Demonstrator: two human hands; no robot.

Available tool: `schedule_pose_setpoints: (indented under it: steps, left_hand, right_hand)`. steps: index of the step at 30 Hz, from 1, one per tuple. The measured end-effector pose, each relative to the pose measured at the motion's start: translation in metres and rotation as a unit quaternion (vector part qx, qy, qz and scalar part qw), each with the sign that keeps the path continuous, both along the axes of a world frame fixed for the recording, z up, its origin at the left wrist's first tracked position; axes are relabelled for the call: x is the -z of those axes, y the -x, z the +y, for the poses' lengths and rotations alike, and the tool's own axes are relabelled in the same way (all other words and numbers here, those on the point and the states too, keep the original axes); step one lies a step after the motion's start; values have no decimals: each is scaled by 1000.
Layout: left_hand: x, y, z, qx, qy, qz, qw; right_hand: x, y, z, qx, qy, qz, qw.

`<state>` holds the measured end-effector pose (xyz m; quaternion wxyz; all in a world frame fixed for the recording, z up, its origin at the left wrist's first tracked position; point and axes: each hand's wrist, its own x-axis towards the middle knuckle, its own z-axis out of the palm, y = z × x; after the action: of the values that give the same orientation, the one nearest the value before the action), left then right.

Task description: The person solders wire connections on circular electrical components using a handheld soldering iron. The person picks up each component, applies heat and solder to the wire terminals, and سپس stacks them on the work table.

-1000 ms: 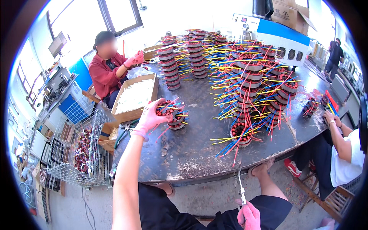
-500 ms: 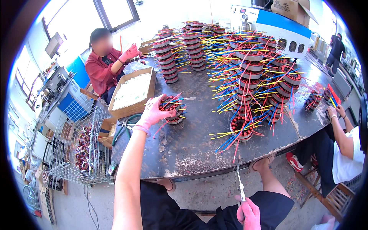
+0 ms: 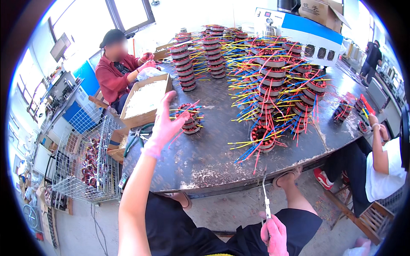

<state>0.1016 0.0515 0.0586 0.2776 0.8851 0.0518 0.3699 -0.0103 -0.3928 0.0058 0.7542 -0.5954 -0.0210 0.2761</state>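
Note:
My left hand, in a pink glove, is open beside a short stack of motor stators with red windings and loose coloured wires. Its thumb reaches the side of that stack, and the other fingers stand apart from it. Low in front of me, my right hand is closed round a slim tool with a white shaft and a thin, bent metal end. The tool points up toward the table's front edge. Right of centre, the nearest stator lies tilted at the foot of tall stator stacks, its wires spread outward.
The dark metal table curves across in front. At left are a cardboard box of white pieces, green-handled pliers and a wire basket. A co-worker in red sits far left; another person sits at right.
My left hand has opened and drawn its fingers back from the short stator stack. The right hand still holds the tool. The far-left co-worker's hands have lowered and come together.

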Motion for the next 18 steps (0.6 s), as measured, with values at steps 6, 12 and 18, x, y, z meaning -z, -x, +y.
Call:
schedule_pose_setpoints:
  steps: [6,12,18]
  left_hand:
    - [-103,101,-159,172,138,-290,931]
    - [-145,142,-188,250,109,-304,913]
    - [-147,146,-191,331,96,-284,895]
  right_hand:
    - [-6,-1,-5,24,18,21,999]
    - [-20,10,-6,12,37,-4,999]
    - [-14,18,-11,27,46,-10,999]
